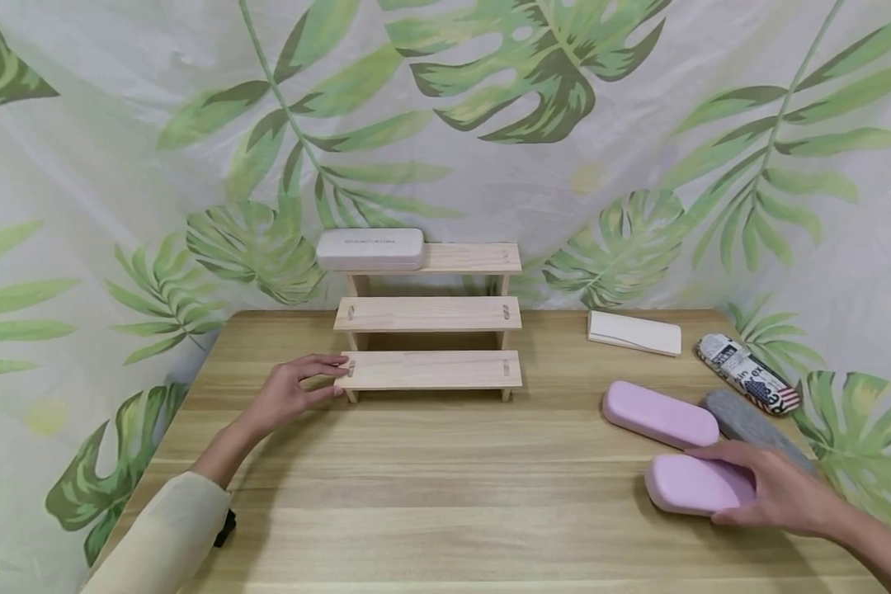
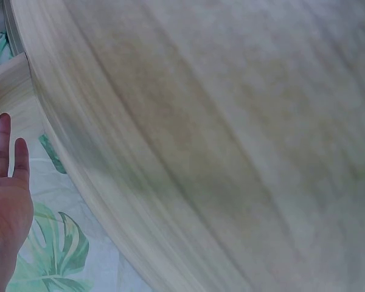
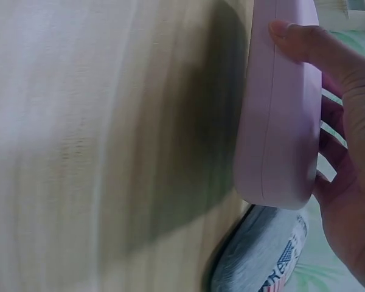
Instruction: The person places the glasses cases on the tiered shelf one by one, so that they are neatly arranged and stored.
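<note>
My right hand [image 1: 775, 488] grips a smooth pink glasses case [image 1: 694, 485] at the table's right side, thumb on the near side and fingers over the far side. In the right wrist view a seam runs along this case [image 3: 274, 121], and its shadow falls on the tabletop. A second pink glasses case [image 1: 659, 414] lies just behind it. On the left, my left hand [image 1: 285, 400] touches the left end of a three-step wooden shelf [image 1: 431, 370] at its lowest step. Its fingers look mostly straight in the left wrist view. A pale grey glasses case [image 1: 371, 250] sits on the top step's left part.
A grey fabric case [image 1: 757, 429] and a printed case with lettering [image 1: 746, 373] lie along the right edge of the wooden table [image 1: 445, 511]. Near the back edge is a flat white case [image 1: 634, 332]. A leaf-patterned cloth [image 1: 490, 181] hangs behind.
</note>
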A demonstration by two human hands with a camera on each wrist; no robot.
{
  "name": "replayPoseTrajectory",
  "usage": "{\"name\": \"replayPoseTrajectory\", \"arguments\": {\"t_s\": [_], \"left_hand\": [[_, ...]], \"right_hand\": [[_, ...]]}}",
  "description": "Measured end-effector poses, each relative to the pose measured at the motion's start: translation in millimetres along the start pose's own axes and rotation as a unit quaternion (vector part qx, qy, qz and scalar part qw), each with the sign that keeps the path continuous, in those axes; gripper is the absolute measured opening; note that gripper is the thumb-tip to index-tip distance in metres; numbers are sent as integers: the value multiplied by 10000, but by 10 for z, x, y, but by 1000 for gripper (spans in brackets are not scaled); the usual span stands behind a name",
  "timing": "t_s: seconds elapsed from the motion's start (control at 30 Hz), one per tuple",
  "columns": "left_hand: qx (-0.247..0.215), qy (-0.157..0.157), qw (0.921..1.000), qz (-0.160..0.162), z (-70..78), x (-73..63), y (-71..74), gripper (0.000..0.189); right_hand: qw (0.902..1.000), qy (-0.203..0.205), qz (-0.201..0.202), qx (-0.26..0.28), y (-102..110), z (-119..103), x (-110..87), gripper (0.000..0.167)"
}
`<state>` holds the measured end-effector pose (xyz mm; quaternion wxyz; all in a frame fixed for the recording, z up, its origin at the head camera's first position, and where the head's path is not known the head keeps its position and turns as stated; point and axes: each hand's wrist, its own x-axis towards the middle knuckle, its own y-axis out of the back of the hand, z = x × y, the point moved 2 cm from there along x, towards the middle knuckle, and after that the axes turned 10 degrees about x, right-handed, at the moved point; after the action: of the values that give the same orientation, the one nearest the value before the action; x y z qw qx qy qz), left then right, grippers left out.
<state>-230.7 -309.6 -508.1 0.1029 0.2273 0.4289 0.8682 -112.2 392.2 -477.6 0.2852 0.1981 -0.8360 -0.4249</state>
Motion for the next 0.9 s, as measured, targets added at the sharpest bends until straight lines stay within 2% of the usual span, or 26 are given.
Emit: {"name": "replayPoseTrajectory", "arguments": {"t_s": [0.23, 0.67, 0.9], "left_hand": [[-12, 34, 10000, -47, 0, 15, 18, 35], [-9, 39, 10000, -79, 30, 4, 12, 35], [-66, 43, 9999, -82, 55, -9, 25, 35]], "right_hand": [[9996, 139, 62, -237, 84, -41, 191, 84], [9992, 349, 64, -207, 162, -94, 478, 85], [9994, 245, 103, -221, 174, -145, 631, 84]]}}
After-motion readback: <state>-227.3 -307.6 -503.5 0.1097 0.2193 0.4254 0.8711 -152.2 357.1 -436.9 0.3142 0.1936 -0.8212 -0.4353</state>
